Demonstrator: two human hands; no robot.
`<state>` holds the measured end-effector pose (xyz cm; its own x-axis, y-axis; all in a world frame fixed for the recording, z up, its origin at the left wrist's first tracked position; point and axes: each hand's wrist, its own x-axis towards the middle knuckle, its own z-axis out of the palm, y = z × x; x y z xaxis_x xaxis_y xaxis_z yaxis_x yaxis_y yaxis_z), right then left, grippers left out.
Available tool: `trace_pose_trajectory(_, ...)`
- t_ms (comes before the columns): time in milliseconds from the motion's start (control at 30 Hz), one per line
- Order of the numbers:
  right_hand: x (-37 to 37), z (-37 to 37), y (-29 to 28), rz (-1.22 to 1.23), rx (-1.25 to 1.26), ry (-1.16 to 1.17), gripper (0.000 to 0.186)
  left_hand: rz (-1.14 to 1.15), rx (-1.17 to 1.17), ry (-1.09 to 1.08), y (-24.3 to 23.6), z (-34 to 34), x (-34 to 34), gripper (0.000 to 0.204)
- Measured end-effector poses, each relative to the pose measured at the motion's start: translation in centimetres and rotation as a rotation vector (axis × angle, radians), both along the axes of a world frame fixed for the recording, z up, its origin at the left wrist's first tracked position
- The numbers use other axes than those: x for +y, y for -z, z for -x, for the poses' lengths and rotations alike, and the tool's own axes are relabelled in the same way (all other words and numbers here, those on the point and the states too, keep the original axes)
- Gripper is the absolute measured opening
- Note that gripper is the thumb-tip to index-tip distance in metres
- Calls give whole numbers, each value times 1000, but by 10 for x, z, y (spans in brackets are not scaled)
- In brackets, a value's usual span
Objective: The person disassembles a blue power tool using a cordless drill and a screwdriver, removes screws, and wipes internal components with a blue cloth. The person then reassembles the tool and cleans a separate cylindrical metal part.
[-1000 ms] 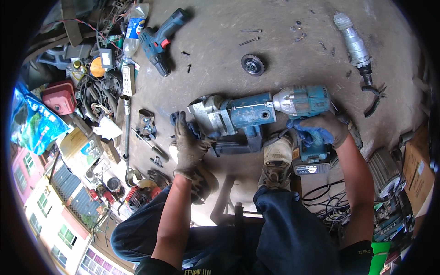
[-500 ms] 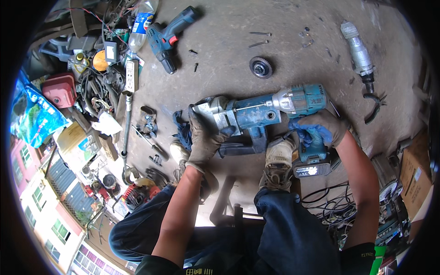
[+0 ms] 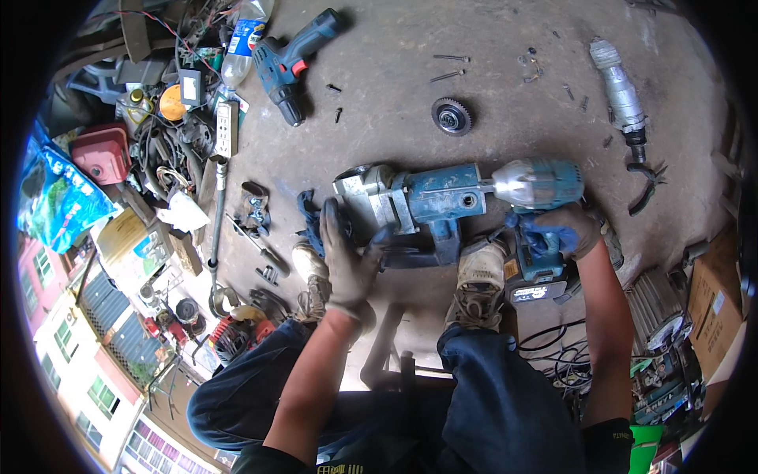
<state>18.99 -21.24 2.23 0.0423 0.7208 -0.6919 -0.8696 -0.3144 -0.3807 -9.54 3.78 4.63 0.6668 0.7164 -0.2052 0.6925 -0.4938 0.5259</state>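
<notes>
A blue power tool body [image 3: 442, 192] with a bare-metal head [image 3: 367, 199] lies across the floor in front of my shoes. My left hand [image 3: 347, 265], in a grey-brown work glove, is beside that head with thumb and fingers spread and nothing in its grasp. In my gloved right hand [image 3: 575, 229] is the handle of a teal cordless impact wrench [image 3: 545, 183]. Its silver nose points left at the blue body, and a short bit bridges to the body's right end; whether it touches is unclear. The battery [image 3: 537, 291] hangs below my right hand.
Beyond the tool lie a toothed gear [image 3: 452, 117], loose bolts [image 3: 450, 75] and a cordless drill [image 3: 292, 67]. A silver cylindrical tool [image 3: 618, 87] is at far right. Parts and a power strip [image 3: 226, 129] crowd the left; cables [image 3: 564, 347] and a cardboard box [image 3: 717, 308] are right.
The impact wrench has shifted right with my right hand, away from the blue body's side. My left hand has drawn back from the metal head, its fingers now spread.
</notes>
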Motion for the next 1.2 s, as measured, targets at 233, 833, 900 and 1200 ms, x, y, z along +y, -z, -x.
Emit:
trace_pose_trajectory(233,-40,19,-3,-3,91,205,58,-183,405,545,6,10,-62,55)
trace_pose_trajectory(833,-99,46,-9,-124,103,312,41,1211,921,728,-58,-129,77,54)
trace_pose_trajectory(900,-90,38,-13,-111,70,286,41,1347,1036,542,-53,-154,92,48)
trace_pose_trajectory(1200,-83,36,-5,-32,182,286,49,183,698,897,4,-162,122,66)
